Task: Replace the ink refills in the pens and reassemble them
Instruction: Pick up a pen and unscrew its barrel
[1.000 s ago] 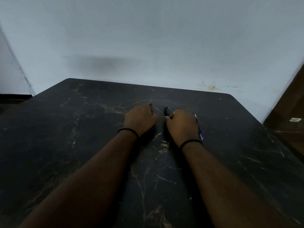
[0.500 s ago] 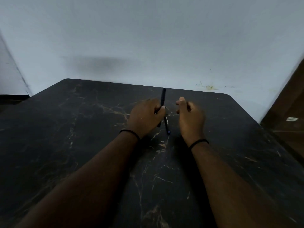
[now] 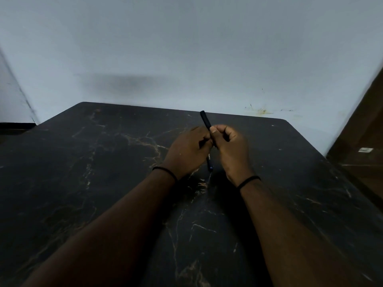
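Note:
A black pen (image 3: 204, 120) is held above the dark marble table (image 3: 103, 162), tilted, its upper end pointing away from me. My left hand (image 3: 186, 151) grips its lower part. My right hand (image 3: 230, 146) pinches it just above, thumb and fingers closed around the barrel. The two hands touch, and the pen's lower end is hidden between them. A second black pen (image 3: 209, 162) with a blue tip lies on the table under the gap between my hands, partly hidden.
A pale wall (image 3: 186, 59) rises right behind the table's far edge. Brown wooden furniture (image 3: 364, 146) stands past the table's right edge. A black band is on each wrist.
Both hands lifted off the table. My left hand raised one black pen, and my right hand moved in and closed on it. The second pen stayed on the table.

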`<state>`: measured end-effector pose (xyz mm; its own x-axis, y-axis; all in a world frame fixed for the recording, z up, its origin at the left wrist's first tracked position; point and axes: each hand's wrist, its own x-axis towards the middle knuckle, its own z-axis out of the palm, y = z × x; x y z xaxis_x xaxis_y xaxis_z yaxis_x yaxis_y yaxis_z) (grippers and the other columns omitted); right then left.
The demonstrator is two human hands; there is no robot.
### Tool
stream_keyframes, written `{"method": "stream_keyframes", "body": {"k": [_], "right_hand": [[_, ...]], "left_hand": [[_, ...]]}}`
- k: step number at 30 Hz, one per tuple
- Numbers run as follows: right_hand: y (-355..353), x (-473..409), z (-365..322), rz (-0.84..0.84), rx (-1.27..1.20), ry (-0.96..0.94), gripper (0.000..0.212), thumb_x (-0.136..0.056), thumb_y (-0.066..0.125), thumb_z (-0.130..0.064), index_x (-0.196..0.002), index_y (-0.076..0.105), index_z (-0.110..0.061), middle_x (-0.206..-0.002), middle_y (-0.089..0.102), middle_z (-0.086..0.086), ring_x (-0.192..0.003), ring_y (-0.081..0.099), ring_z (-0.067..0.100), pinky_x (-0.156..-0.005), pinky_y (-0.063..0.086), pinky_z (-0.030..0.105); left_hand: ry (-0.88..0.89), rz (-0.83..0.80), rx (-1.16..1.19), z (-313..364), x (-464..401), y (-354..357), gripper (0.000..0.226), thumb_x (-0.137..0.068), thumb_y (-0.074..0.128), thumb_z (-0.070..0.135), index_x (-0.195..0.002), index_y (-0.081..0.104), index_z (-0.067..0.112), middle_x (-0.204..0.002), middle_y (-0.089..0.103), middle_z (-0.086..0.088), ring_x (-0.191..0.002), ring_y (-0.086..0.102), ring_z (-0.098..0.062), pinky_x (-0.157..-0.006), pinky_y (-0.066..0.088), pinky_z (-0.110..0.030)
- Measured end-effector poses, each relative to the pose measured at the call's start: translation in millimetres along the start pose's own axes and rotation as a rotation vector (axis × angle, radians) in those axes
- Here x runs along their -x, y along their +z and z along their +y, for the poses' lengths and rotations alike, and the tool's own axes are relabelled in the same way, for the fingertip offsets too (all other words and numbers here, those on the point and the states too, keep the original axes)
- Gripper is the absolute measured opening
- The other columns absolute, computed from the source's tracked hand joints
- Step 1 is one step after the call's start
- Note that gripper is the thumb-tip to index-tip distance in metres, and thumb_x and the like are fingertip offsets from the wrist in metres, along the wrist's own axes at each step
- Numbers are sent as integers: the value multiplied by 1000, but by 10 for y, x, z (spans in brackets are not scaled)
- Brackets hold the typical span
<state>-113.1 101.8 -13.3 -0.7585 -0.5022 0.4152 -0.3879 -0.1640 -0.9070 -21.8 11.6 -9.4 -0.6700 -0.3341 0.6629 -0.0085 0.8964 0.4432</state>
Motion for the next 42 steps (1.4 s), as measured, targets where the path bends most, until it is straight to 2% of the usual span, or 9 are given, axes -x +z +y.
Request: {"method": "stream_keyframes", "body": {"k": [6, 10, 12, 16, 19, 27, 31, 36, 42], "right_hand": [[18, 64, -64, -70, 146, 4, 23, -105, 50, -22, -93, 66, -13, -88, 72, 10, -74, 60, 16, -75, 51, 41], [63, 192, -169, -236, 314, -24, 31, -108, 42, -26, -88, 60, -11, -70, 57, -4, -57, 51, -3, -55, 37, 12], [83, 225, -204, -293, 397, -46, 28, -107, 44, -27, -92, 59, -9, -70, 52, -4, -57, 50, -2, -53, 36, 9], [71, 216, -212, -303, 569, -92, 25, -106, 48, -28, -88, 55, -11, -71, 51, -2, -63, 46, 12, -52, 29, 23], [66, 227, -217, -294, 654, -134, 29, -105, 49, -29, -86, 55, -9, -70, 49, -1, -62, 45, 14, -52, 28, 28], [154, 283, -295, -241, 842, -212, 37, -104, 47, -41, -75, 48, -17, -63, 41, -6, -56, 37, 9, -52, 24, 35], [175, 299, -266, -242, 811, -174, 44, -104, 40, -51, -73, 48, -21, -64, 48, -3, -59, 48, 15, -52, 29, 32], [132, 314, -190, -230, 862, -214, 46, -102, 40, -58, -69, 40, -27, -63, 45, -5, -54, 42, 8, -50, 25, 29], [23, 234, -101, -99, 798, -231, 30, -102, 46, -46, -95, 57, -19, -81, 61, -1, -73, 57, 20, -63, 38, 33]], "left_hand": [[-290, 232, 211, -71, -9, -32, 27, -100, 50, 29, -73, 50, 24, -63, 49, 5, -53, 43, -2, -50, 33, -14], [-402, 265, 428, -119, -24, -71, 41, -103, 43, 40, -78, 55, 9, -61, 53, -4, -50, 46, -8, -50, 37, -21], [-409, 268, 444, -129, -27, -77, 45, -104, 42, 35, -72, 54, 5, -58, 49, -6, -49, 43, -11, -51, 36, -25], [-389, 257, 414, -136, -14, -79, 49, -104, 43, 33, -66, 51, 2, -59, 46, -9, -54, 41, -16, -53, 32, -29], [-383, 239, 420, -112, -7, -69, 46, -103, 46, 32, -62, 47, 12, -54, 42, -2, -48, 37, -10, -49, 31, -23], [-382, 310, 270, -133, -30, -85, 49, -105, 38, 19, -56, 34, 19, -52, 33, 3, -49, 29, -10, -50, 24, -30], [-386, 341, 267, -179, -46, -111, 48, -104, 40, 20, -57, 35, 18, -53, 34, 1, -51, 31, -13, -54, 26, -32], [-503, 395, 289, -309, -46, -186, 45, -101, 43, 21, -57, 39, 15, -55, 34, -2, -56, 32, -18, -58, 27, -36], [-658, 28, -246, -479, 13, -262, 52, -100, 37, 43, -65, 61, 13, -66, 58, -7, -62, 54, -23, -66, 45, -32]]}}
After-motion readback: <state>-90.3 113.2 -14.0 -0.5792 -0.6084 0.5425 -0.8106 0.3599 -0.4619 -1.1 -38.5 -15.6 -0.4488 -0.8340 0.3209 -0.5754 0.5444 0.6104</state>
